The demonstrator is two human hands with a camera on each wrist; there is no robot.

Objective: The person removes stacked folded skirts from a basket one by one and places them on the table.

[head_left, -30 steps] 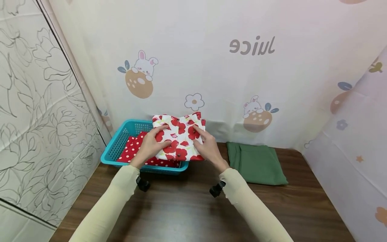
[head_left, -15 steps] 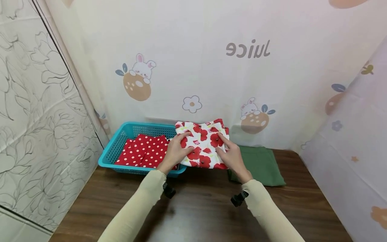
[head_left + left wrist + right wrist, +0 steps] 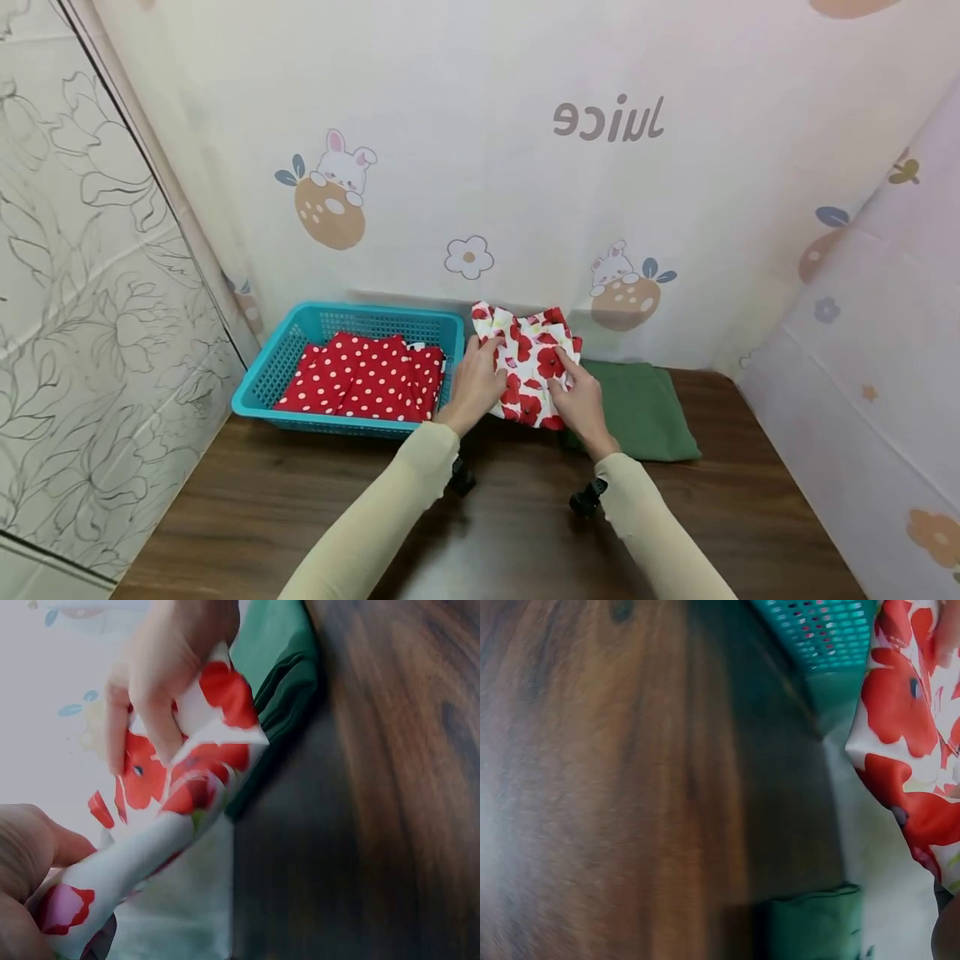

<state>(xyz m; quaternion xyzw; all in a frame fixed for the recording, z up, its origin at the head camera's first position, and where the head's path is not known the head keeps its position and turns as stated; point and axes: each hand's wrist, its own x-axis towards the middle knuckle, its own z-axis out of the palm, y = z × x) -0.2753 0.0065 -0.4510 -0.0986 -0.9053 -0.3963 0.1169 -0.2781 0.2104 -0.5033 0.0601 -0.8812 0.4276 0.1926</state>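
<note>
Both hands hold a folded white cloth with red flowers (image 3: 528, 382), raised between the basket and the green cloth. My left hand (image 3: 477, 382) grips its left side, thumb on the near face. On the opposite side my right hand (image 3: 582, 406) pinches the cloth with thumb and fingers. Its top edge bunches into pleats in the head view. The left wrist view shows the flowered cloth (image 3: 161, 832) sagging between the left hand (image 3: 26, 877) and the right hand (image 3: 161, 675). Only an edge of the right hand shows in the right wrist view, beside the flowered cloth (image 3: 904, 712).
A blue plastic basket (image 3: 258, 402) stands at the back left, with red polka-dot cloth (image 3: 367, 379) folded inside. Behind the right hand a folded green cloth (image 3: 648, 412) lies on the dark wooden table (image 3: 247, 508). Printed curtains (image 3: 450, 150) hang close around the table.
Both hands have carried the flowered cloth rightward, away from over the basket. They are now closer together, and the cloth is narrower and more creased. More of the polka-dot cloth shows.
</note>
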